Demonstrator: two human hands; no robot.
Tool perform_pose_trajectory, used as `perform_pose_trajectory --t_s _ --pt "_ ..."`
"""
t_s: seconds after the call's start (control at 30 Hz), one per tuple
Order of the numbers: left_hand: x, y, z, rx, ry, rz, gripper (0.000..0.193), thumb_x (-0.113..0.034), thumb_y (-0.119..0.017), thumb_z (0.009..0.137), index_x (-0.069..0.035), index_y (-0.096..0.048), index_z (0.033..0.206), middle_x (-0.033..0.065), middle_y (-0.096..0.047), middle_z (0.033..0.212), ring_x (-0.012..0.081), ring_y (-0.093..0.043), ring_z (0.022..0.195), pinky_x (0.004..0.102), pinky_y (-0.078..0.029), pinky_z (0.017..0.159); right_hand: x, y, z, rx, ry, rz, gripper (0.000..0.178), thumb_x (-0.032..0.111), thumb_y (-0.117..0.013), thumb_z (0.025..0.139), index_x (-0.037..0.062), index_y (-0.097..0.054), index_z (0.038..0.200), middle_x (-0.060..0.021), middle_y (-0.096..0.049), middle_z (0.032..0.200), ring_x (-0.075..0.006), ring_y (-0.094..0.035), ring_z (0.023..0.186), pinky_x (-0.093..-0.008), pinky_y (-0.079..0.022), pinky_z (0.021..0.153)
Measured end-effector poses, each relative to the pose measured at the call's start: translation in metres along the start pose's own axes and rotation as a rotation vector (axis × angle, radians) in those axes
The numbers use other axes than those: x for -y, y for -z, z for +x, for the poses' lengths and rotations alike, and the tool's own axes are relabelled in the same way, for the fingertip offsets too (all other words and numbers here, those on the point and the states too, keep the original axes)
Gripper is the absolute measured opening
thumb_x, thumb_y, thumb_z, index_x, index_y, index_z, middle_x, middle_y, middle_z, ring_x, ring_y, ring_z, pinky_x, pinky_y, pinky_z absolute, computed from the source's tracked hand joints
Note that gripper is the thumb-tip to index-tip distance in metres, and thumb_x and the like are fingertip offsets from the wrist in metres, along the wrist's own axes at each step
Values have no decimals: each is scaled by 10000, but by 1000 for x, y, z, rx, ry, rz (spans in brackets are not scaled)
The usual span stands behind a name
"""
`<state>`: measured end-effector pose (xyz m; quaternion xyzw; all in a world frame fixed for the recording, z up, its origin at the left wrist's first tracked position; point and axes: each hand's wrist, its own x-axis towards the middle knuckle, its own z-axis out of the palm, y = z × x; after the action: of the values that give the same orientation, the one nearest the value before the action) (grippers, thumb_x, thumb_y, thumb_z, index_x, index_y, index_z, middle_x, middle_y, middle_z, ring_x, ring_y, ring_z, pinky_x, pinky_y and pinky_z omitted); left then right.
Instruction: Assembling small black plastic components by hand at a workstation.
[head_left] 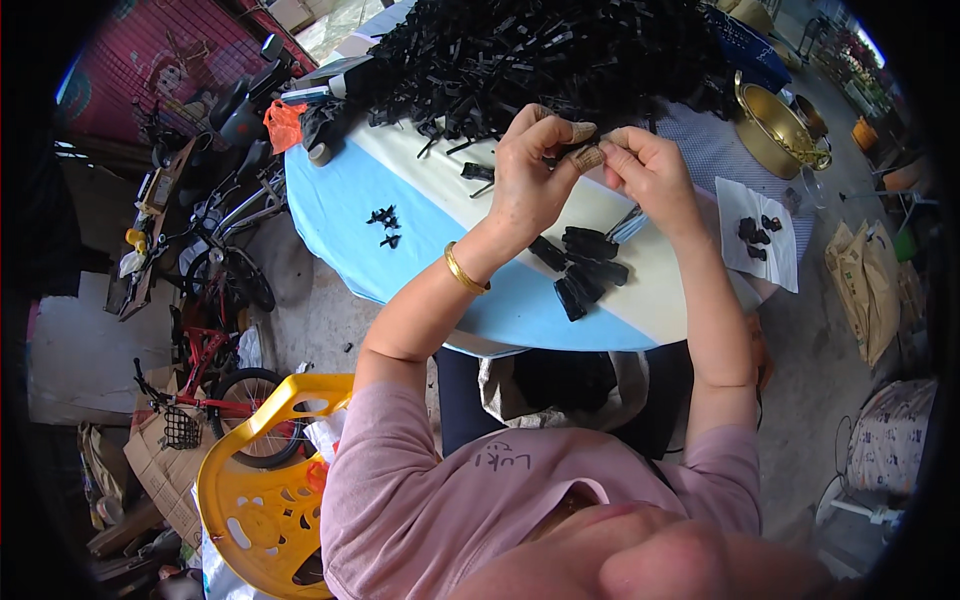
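Above the round table (340, 230), my left hand (530, 180) and my right hand (655, 178) meet fingertip to fingertip. Both are pinched closed around a small black piece (597, 141), mostly hidden by the fingers. Tan tape wraps some fingertips, and a gold bangle (466, 270) circles my left wrist. Beyond the hands rises a large heap of black strip-like pieces (560, 60). Several black bundles (590, 275) lie on the table below my hands. Small black bits (385, 226) are at the left, and one more black piece (478, 172) lies beside my left hand.
On the table's right are white paper (735, 205) with dark lumps, a brass-coloured pot (775, 140) and a clear cup (814, 188). An orange plastic bag (285, 126) is at the far left edge. A yellow chair (225, 480) and a red bicycle (205, 355) stand left of me.
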<state>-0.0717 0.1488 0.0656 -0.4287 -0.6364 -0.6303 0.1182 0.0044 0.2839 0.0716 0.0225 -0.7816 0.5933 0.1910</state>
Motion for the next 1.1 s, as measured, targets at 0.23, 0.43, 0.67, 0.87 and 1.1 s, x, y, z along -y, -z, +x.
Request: perform_pose_trajectory --t_s 0.23,0.43,0.67,0.87,1.1 --pt "13 9 5 239 243 -26 246 -28 -722 691 10 -569 879 15 -542 791 82 -538 677 196 -440 598 -11 41 16 -33 -212 235 140 157 -536 865 29 -591 860 49 -463 584 9 -316 455 -142 -215 402" --pt "15 10 -1 945 284 126 257 -163 -702 720 5 -584 874 80 -618 737 135 -587 679 266 -462 623 -78 83 41 -449 -137 -541 262 286 -600 802 37 -636 871 -61 -594 690 -139 -526 567 -236 -397 506" --pt "29 3 -5 861 209 27 277 -244 -695 737 12 -614 804 100 -615 688 181 -593 668 277 -467 613 -112 67 70 -317 -511 -1175 272 312 -612 752 84 -662 892 -175 -626 915 -350 -587 897 -396 -474 756" --pt "39 1 0 394 357 -292 309 -102 -684 751 4 -551 1009 60 -603 871 116 -578 827 240 -476 759 -108 94 70 -284 -598 -738 358 313 -673 666 20 -652 871 -152 -645 876 -272 -627 733 -340 -487 618" --pt "16 1 9 126 -37 99 792 -38 -772 578 -23 -363 1256 158 -473 1178 259 -499 1055 330 -448 876 -44 52 42 -306 -388 273 131 143 -628 771 50 -557 710 32 -447 569 -9 -302 386 -170 -193 338"
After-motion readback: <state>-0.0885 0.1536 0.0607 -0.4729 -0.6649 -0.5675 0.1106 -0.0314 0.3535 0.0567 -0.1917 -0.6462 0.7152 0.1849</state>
